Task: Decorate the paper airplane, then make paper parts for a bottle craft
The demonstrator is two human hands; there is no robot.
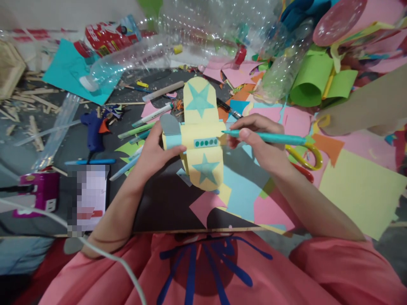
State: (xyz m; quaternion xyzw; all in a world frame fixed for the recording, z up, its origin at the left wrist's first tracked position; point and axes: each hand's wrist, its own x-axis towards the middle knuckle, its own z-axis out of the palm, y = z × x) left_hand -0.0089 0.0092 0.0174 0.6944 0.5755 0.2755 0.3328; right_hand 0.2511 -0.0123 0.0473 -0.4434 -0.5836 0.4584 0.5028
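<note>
A yellow paper airplane model (203, 133) with a teal star on each wing is held above the table. Along its body runs a light strip with a row of green dots, and its left end is blue and grey. My left hand (155, 148) grips that end, thumb on the near side. In my right hand (259, 135) a teal marker (280, 138) lies almost level. Its tip points left, close to the right end of the body; whether it touches the paper I cannot tell. Some fingers of the right hand are hidden behind the marker and model.
Several markers (152, 115) lie left of the model, beside a blue glue gun (93, 129) and a phone (92, 197). Yellow-handled scissors (307, 156) rest among paper scraps at right. Plastic bottles (127, 59) and green paper rolls (313, 78) crowd the back. A white cable (63, 222) crosses front left.
</note>
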